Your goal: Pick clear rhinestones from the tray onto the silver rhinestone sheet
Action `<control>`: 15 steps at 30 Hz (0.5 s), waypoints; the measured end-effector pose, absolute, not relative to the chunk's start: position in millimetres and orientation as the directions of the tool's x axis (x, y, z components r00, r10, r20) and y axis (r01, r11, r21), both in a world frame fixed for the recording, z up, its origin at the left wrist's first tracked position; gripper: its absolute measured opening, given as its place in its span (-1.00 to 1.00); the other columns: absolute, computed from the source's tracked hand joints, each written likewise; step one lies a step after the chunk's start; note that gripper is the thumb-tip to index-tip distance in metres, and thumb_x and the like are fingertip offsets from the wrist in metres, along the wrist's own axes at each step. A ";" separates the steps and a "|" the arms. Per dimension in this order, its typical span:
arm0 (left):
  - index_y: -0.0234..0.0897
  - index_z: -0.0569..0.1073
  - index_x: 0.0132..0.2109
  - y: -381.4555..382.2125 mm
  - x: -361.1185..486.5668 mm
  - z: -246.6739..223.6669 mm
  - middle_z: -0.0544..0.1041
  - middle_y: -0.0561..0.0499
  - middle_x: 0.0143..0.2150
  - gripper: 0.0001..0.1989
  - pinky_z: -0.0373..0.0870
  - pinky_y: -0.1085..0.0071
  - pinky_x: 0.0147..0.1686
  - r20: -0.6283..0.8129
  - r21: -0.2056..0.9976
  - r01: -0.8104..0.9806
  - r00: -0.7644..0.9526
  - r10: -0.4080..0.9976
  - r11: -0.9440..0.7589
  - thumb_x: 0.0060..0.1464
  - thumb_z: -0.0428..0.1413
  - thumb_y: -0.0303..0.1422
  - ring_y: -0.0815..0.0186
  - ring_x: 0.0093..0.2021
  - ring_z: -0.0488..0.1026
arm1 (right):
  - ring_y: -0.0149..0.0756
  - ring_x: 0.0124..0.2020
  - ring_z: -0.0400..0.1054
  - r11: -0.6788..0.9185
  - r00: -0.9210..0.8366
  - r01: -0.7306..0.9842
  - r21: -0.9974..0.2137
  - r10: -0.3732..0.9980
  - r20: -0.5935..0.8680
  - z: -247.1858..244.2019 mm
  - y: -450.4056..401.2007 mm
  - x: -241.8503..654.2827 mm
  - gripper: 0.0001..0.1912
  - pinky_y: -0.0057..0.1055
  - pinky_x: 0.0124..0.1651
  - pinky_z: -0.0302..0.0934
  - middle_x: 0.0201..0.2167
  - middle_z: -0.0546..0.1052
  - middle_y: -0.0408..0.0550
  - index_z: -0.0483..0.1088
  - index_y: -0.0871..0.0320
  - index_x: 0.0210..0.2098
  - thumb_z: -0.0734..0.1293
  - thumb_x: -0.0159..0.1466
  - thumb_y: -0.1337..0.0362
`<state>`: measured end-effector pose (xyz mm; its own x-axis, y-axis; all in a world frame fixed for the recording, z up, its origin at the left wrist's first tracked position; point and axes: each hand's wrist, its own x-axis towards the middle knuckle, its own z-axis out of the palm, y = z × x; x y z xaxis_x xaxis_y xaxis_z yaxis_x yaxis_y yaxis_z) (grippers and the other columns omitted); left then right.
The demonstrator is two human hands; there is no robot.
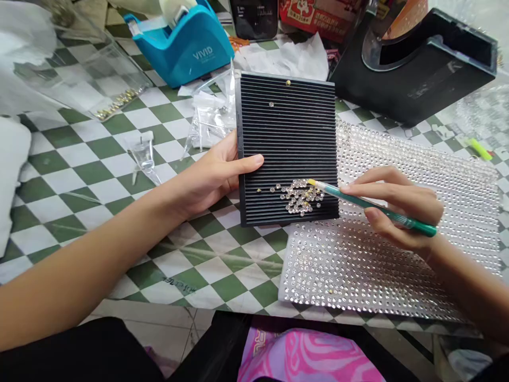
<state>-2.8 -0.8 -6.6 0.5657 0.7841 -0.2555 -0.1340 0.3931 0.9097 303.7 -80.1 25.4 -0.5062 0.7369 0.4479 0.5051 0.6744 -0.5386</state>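
Observation:
My left hand [222,172] grips the left edge of a black ridged tray [290,138], thumb on top and fingers beneath. A cluster of small clear rhinestones [298,199] lies on the tray's lower part, and a few stray ones sit higher up. My right hand [397,204] is closed around a green pen-like stick [374,204], whose yellow tip meets the upper right of the cluster. Below and to the right of the tray lies a white sheet [382,265] covered with rows of shiny stones, under my right hand.
A blue tape dispenser [183,45] and a black holder [417,74] stand at the back. At left is a clear box [87,79] with gold pieces inside. Small plastic bags [209,119] lie beside the tray on the green-and-white checked tablecloth [170,265].

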 end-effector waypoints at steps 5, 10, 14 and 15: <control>-0.07 0.43 0.36 -1.0 -2.6 -6.4 0.55 -0.06 0.35 -0.36 0.55 0.00 0.28 -0.247 0.915 -0.133 0.562 0.790 0.380 0.17 0.36 -0.29 -0.20 0.41 0.40 | -0.23 -0.24 0.55 0.678 -0.522 0.494 -0.545 0.732 0.438 23.7 -79.9 305.1 -0.43 -0.32 -0.27 0.49 -0.23 0.65 -0.10 0.52 -0.13 0.26 0.35 0.33 0.46; -0.10 0.43 0.36 -1.3 -1.5 -6.2 0.56 -0.09 0.34 -0.39 0.53 -0.05 0.28 -0.243 0.918 -0.134 0.556 0.795 0.374 0.20 0.33 -0.26 -0.22 0.41 0.40 | -0.21 -0.27 0.55 0.660 -0.481 0.497 -0.564 0.750 0.454 24.3 -81.1 303.7 -0.47 -0.29 -0.30 0.48 -0.24 0.66 -0.10 0.54 -0.13 0.23 0.34 0.34 0.44; -0.15 0.45 0.33 -1.1 -1.5 -5.9 0.54 -0.11 0.34 -0.42 0.55 -0.04 0.26 -0.248 0.915 -0.138 0.549 0.798 0.379 0.20 0.33 -0.30 -0.23 0.40 0.41 | -0.21 -0.26 0.54 0.659 -0.467 0.500 -0.562 0.752 0.465 24.3 -81.3 303.8 -0.47 -0.28 -0.30 0.47 -0.24 0.66 -0.09 0.54 -0.14 0.24 0.33 0.36 0.43; -0.14 0.46 0.32 -0.9 -1.5 -5.7 0.55 -0.10 0.34 -0.43 0.55 -0.03 0.25 -0.252 0.913 -0.139 0.548 0.797 0.384 0.19 0.33 -0.30 -0.23 0.40 0.41 | -0.22 -0.26 0.54 0.663 -0.480 0.494 -0.563 0.747 0.460 24.2 -81.1 304.0 -0.46 -0.29 -0.30 0.47 -0.24 0.66 -0.09 0.53 -0.14 0.25 0.33 0.35 0.43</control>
